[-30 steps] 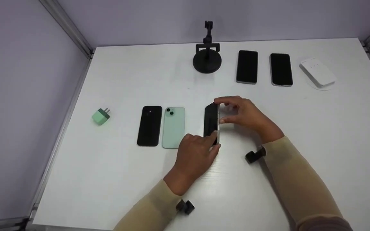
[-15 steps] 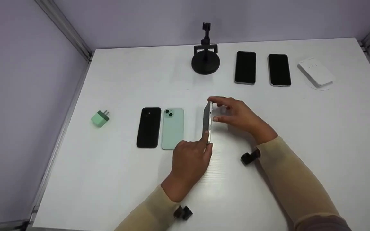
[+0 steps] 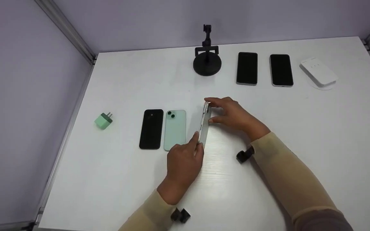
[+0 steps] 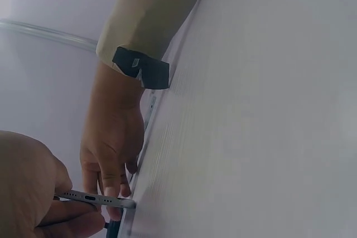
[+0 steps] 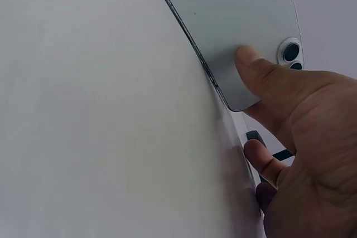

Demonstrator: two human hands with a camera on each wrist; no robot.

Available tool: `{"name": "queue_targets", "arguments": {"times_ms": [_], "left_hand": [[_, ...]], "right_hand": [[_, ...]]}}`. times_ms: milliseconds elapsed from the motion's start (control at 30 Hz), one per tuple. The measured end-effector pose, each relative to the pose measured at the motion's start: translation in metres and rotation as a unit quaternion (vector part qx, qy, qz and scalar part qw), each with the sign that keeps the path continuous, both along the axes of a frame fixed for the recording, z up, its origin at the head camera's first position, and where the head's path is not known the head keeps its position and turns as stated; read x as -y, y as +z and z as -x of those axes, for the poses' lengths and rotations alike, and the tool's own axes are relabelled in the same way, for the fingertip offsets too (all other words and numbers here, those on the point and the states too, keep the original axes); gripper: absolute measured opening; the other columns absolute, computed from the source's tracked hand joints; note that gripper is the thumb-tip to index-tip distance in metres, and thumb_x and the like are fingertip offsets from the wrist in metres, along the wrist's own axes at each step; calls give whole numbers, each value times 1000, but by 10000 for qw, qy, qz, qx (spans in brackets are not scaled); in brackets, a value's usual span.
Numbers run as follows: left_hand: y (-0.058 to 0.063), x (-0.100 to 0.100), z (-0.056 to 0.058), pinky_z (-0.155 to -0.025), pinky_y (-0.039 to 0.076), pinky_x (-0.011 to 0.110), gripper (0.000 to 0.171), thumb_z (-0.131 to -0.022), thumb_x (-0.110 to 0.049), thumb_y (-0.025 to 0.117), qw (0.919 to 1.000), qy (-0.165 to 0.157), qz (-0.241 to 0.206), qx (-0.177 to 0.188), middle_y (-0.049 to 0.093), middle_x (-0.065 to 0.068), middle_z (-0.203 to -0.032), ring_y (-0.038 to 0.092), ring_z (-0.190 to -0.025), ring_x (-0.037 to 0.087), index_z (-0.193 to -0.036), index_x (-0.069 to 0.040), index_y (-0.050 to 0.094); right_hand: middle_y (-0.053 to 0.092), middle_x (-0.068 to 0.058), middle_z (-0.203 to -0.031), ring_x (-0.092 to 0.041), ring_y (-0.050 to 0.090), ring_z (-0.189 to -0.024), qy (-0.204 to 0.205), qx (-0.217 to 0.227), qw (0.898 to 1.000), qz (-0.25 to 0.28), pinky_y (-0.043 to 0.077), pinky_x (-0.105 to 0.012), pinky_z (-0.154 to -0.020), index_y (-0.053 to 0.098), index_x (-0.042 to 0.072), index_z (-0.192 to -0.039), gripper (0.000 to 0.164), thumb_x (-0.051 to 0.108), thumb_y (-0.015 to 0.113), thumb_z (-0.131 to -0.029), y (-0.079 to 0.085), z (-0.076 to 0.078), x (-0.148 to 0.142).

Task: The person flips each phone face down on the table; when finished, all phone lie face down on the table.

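Note:
A smartphone (image 3: pixel 205 126) stands nearly upright on one long edge, its pale back turned to the right. My left hand (image 3: pixel 184 162) pinches its near end between thumb and index finger. At the far end my right hand (image 3: pixel 234 117) grips it. In the right wrist view the right thumb lies flat on the phone's back (image 5: pixel 228 15), near the camera lenses (image 5: pixel 291 52). The left wrist view shows the end with the charging port (image 4: pixel 90 198). Just left of the hands lie a mint green phone (image 3: pixel 175 131), back up, and a black phone (image 3: pixel 151 130).
A green charger plug (image 3: pixel 103 121) lies at the left. Along the back stand a black phone stand (image 3: pixel 207 64), two phones with dark screens up, one (image 3: pixel 247 69) and another (image 3: pixel 281 70), and a white box-like device (image 3: pixel 319 71). Walls close off the back and left.
Both hands have turned the phone about its long edge: its dark screen faced up before, and now its pale back shows at the right. The hands have shifted slightly left.

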State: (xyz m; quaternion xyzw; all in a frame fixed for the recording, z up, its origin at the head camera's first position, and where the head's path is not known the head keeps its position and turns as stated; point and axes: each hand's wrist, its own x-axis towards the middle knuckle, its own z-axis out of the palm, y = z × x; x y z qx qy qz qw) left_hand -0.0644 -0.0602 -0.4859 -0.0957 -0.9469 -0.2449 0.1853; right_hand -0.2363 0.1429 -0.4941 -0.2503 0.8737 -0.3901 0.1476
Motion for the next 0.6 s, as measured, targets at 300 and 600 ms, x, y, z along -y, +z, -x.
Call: {"name": "queue_targets", "arguments": {"times_ms": [300,600], "left_hand": [[-1,7,-2,-59,56,35,39,-103,-18,75,9976,385,-245,524,85,9,-94,72,-68,20,-137,2,74],[-2,12,-1,-82,59,43,57,-98,-25,84,9929,403,-63,1121,84,11,-105,78,-91,24,-146,0,66]], "right_hand": [[69,-8,-143,-32,53,-140,-341,133,9992,-170,39,-54,-124,70,20,-148,53,22,85,-98,-2,-3,4],[70,-10,-141,-32,55,-139,-366,137,9991,-137,41,-54,-122,71,18,-146,51,22,85,-97,-3,-3,4]]}}
